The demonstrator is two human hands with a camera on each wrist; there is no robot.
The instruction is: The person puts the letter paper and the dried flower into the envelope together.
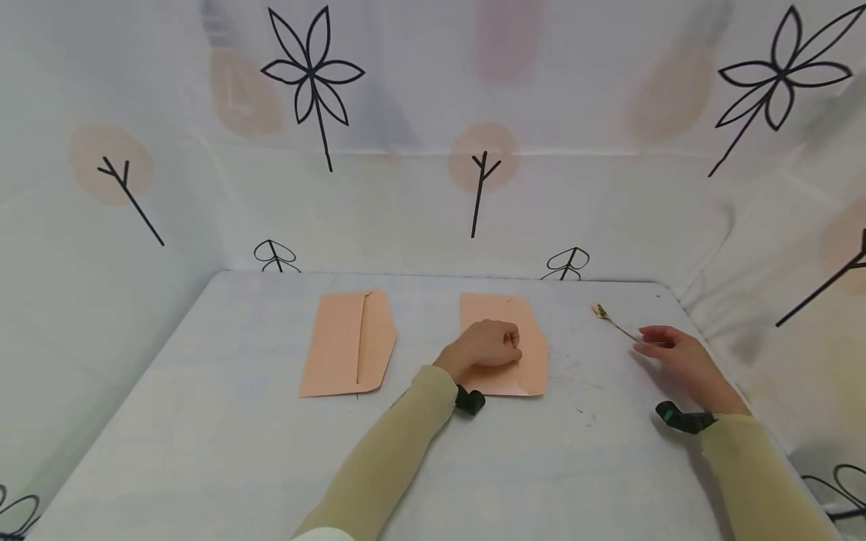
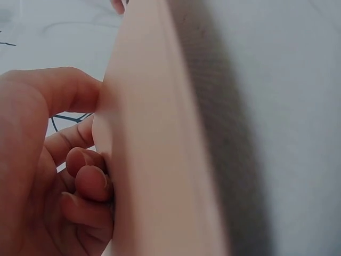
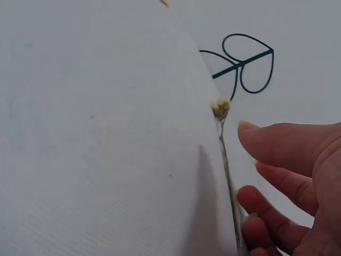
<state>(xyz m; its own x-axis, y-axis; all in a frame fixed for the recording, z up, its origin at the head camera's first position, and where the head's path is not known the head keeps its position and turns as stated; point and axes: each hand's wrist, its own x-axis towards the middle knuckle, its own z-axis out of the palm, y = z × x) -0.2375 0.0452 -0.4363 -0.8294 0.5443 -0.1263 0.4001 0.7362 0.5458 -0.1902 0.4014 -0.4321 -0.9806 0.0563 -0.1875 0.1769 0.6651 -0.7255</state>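
Observation:
My left hand lies over the right-hand peach envelope and pinches its paper between thumb and forefinger. Up close in the left wrist view, the peach paper stands tilted up with a dark shadow beside it, and the other fingers are curled against it. Farther right, my right hand holds a dried flower by its thin stem, the small yellowish head pointing away from the fingers. In the right wrist view the stem runs down along the fingertips.
A second peach envelope, its flap to the right, lies on the white table to the left. Small dark specks dot the surface between the hands. White cloth printed with plants hangs around the table's back and sides.

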